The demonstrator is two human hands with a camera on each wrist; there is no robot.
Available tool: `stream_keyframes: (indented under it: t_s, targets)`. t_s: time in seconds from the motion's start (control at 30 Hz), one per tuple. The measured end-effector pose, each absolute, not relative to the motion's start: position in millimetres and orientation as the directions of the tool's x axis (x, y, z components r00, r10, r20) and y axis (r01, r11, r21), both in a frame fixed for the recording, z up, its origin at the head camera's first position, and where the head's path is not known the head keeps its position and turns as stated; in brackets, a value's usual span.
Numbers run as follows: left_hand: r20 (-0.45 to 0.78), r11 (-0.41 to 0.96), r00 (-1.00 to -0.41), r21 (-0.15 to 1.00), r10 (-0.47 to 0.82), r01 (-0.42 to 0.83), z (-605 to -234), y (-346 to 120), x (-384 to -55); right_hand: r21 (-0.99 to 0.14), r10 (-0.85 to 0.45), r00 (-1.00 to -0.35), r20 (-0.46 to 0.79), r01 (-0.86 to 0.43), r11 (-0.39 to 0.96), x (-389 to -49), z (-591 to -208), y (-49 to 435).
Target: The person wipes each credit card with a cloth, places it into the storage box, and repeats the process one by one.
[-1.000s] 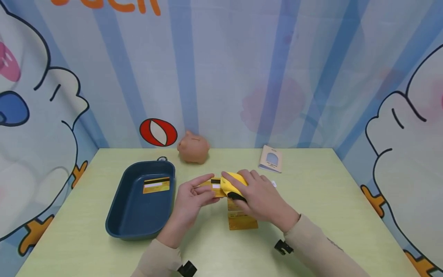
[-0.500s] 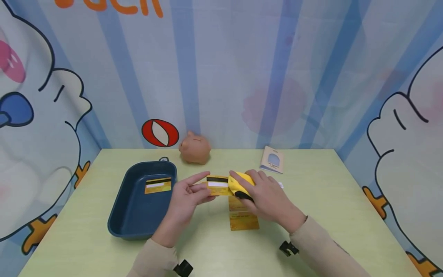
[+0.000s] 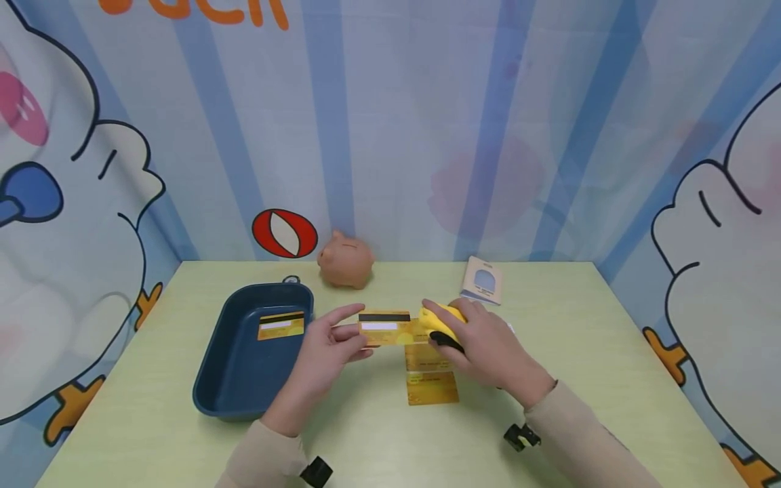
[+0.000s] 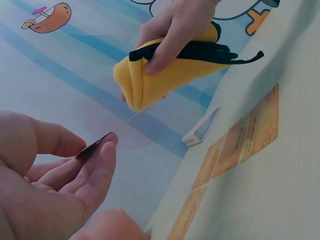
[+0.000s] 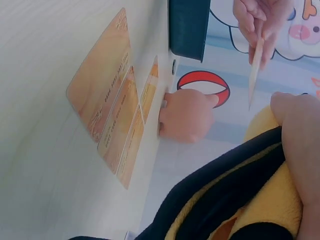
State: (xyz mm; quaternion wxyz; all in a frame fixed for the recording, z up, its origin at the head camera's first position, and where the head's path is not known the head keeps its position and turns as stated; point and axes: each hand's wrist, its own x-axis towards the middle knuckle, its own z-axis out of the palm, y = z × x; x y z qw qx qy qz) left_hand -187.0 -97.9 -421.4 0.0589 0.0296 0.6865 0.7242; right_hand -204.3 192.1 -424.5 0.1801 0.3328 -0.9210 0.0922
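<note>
My left hand (image 3: 332,346) pinches one end of a yellow bank card (image 3: 381,327), held above the table with its dark stripe and white strip showing. In my right hand (image 3: 488,342) is a folded yellow cloth with black edging (image 4: 150,82), bunched under the fingers and thumb. The cloth is close to the card's free right end. Below the hands, several more gold bank cards (image 3: 432,388) lie side by side on the table; the right wrist view shows these cards (image 5: 102,75) with rows of digits. The farther ones are partly hidden by the held card and right hand in the head view.
A dark blue tray (image 3: 210,359) stands at left with one bank card (image 3: 281,326) inside. At the back are a pink piggy bank (image 3: 346,261) and a small pale booklet (image 3: 482,280). A printed curtain (image 3: 396,135) hangs behind the table.
The right hand has slid the yellow cloth rightward along the card, leaving much more of its striped face uncovered. The left hand keeps its pinch and has shifted slightly left.
</note>
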Motion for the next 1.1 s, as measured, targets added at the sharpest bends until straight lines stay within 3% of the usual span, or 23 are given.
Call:
stream_keyframes:
  t_s: [0.7,1.1]
  targets:
    - [-0.023,0.199,-1.000,0.980,0.004,-0.022,-387.7,-188.1,-212.8,-0.071,-0.535,-0.768,0.353,-0.592,0.803,-198.1,-428.8,226.3]
    - [-0.023,0.342,-0.990,0.937,-0.141,-0.070,-394.1,-224.5,-235.1,-0.117,-0.501,-0.805,0.318,-0.557,0.822,-198.2,-428.7,227.7]
